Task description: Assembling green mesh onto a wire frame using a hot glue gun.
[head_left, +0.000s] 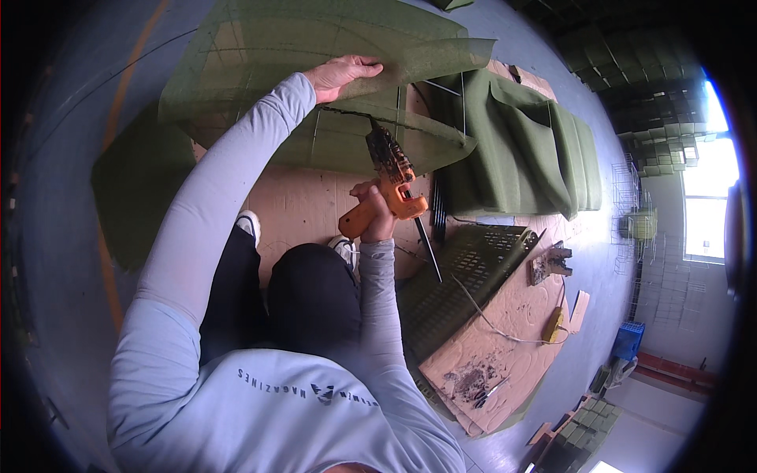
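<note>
My right hand (381, 214) is wrapped round the handle of an orange glue gun (404, 197). Dark residue coats its front end, and a black glue stick (429, 251) sticks out of its back. The nozzle tip touches or nearly touches a dark line of glue along a wire rod on the green mesh fabric (307, 35). Farther up, my left hand (345, 76) pinches a fold of this mesh between thumb and fingers. Thin metal rods show through the sheer fabric, forming a frame beneath it.
Draped green fabric (512, 142) lies at the right. Cardboard (505, 335) rests on a dark green plastic crate (473, 260), carrying scissors (490, 392), black residue, a cable and a yellow object (554, 324). Beyond are a blue crate (628, 340) and wire racks (670, 299).
</note>
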{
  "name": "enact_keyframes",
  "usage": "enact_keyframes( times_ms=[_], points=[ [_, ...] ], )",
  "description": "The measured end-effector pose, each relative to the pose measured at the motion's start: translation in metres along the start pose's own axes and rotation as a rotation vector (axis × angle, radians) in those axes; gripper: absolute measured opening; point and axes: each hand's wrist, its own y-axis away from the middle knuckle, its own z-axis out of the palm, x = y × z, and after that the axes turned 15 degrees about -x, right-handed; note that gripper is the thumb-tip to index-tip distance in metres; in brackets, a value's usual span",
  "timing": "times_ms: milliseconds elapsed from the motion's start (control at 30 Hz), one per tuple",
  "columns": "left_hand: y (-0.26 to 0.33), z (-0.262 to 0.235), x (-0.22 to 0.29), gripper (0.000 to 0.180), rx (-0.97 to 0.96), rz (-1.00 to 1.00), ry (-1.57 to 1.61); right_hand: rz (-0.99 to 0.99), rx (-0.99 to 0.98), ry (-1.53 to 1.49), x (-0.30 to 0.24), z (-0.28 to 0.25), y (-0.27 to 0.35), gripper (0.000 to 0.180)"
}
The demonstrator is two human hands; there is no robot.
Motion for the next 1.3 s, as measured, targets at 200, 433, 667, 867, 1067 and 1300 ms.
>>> enact_keyframes(
  times_ms=[200,433,667,867,1067,1300],
  points=[
    [0.001,-0.002,-0.003,0.036,0.000,-0.007,0.000,-0.006,0.031,0.008,-0.002,-0.003,0.002,0.022],
    [0.001,-0.009,-0.006,0.037,0.004,-0.002,-0.038,-0.028,0.020,-0.004,-0.003,-0.004,0.003,0.021],
    [-0.005,-0.012,-0.011,0.054,-0.083,-0.009,-0.054,-0.066,0.010,-0.010,-0.002,-0.011,0.003,0.022],
    [-0.009,-0.012,-0.017,0.043,-0.023,-0.009,-0.056,-0.009,0.004,-0.038,0.004,-0.004,0.004,0.023],
    [-0.006,-0.007,-0.012,0.047,-0.021,-0.006,-0.069,-0.008,-0.045,-0.087,0.007,-0.005,0.003,0.024],
    [-0.006,0.004,-0.011,0.035,0.014,-0.017,-0.051,-0.005,-0.028,-0.037,0.000,-0.002,0.002,0.021]
  ],
)
